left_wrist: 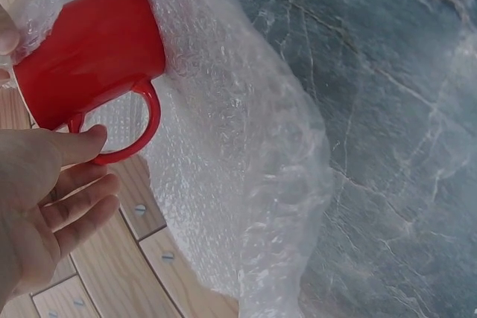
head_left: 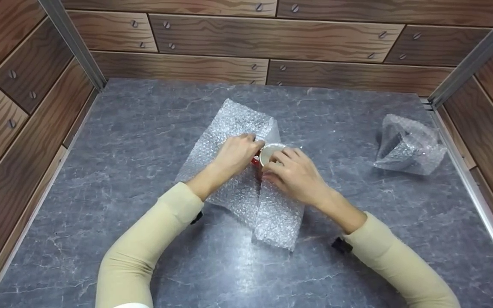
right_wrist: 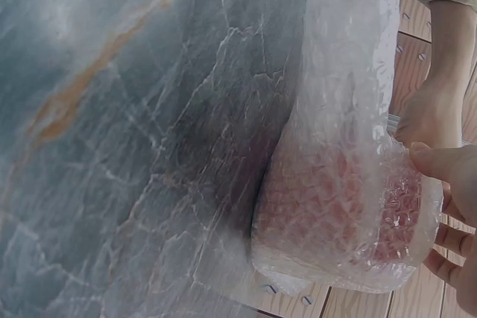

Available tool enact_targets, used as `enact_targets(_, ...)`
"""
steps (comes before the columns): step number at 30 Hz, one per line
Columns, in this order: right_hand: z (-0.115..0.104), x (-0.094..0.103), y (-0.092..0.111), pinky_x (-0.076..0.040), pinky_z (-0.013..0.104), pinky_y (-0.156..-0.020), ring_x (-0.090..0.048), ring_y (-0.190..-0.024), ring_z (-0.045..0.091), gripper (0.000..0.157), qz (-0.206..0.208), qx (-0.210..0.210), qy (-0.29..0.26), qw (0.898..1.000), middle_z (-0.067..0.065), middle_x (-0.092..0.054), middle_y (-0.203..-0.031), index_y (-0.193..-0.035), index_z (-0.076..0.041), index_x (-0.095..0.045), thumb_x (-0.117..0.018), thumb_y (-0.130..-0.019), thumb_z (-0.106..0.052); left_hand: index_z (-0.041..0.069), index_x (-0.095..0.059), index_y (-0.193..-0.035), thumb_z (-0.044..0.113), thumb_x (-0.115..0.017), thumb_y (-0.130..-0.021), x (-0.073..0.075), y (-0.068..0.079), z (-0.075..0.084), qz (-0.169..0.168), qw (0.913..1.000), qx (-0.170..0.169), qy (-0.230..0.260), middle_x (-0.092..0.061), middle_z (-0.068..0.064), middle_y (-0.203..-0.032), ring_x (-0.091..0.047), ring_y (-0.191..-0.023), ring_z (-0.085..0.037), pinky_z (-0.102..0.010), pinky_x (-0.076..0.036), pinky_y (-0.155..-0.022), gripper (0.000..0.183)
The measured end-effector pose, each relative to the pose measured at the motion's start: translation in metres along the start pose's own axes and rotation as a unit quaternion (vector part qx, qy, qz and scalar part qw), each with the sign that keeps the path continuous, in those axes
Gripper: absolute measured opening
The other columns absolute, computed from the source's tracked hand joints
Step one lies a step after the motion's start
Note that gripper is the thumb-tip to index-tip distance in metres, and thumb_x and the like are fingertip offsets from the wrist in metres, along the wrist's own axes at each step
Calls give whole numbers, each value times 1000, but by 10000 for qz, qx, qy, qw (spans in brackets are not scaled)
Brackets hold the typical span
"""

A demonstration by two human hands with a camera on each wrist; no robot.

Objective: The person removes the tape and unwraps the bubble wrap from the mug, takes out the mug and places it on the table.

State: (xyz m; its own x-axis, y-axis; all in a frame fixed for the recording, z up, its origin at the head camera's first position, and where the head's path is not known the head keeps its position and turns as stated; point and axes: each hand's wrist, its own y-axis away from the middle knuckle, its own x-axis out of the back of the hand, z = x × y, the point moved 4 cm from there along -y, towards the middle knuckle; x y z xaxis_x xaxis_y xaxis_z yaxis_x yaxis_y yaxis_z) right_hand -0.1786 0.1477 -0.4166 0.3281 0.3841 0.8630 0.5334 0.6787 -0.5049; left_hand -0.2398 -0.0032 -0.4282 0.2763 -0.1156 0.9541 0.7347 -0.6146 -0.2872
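A red mug (left_wrist: 104,46) lies on its side, partly wrapped in a bubble wrap sheet (head_left: 216,147); its pale inside opens between the hands in the head view. My left hand (head_left: 239,154) pinches the mug's handle (left_wrist: 151,121) near the rim, thumb on top and the other fingers below. On the opposite side, my right hand (head_left: 295,173) holds the wrap against the mug near its rim, the thumb (right_wrist: 432,161) lying on the plastic. From the right wrist, the mug's red shows only blurred through the layer. A folded strip of wrap reaches toward me.
A second, crumpled piece of bubble wrap (head_left: 413,147) sits at the right side of the grey marbled table (head_left: 144,111). Wood-patterned walls (head_left: 272,38) enclose the back and sides, with metal posts (head_left: 77,47) at the corners.
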Motion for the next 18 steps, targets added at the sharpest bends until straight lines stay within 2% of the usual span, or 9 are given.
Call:
enact_targets(13,-1,10,2,-58,39,-86,-67,-96,23,13,74,-38,-120,9999,4,-76,-104,-95,-16,-76,-82,-89,-26,12,-77,-112,5,-64,-98,0,1,0,181,9998,-36,104,-76,-13,-95,-74,-78,-26,-39,-64,-60,19)
enact_targets(18,-2,14,4,-56,38,-83,-65,-92,22,14,156,5,-35,9999,3,-75,-99,-95,-16,-76,-83,-88,-26,11,-77,-112,5,-64,-99,0,1,0,167,9998,-40,89,-77,-13,-96,-74,-78,-27,-39,-64,-61,19)
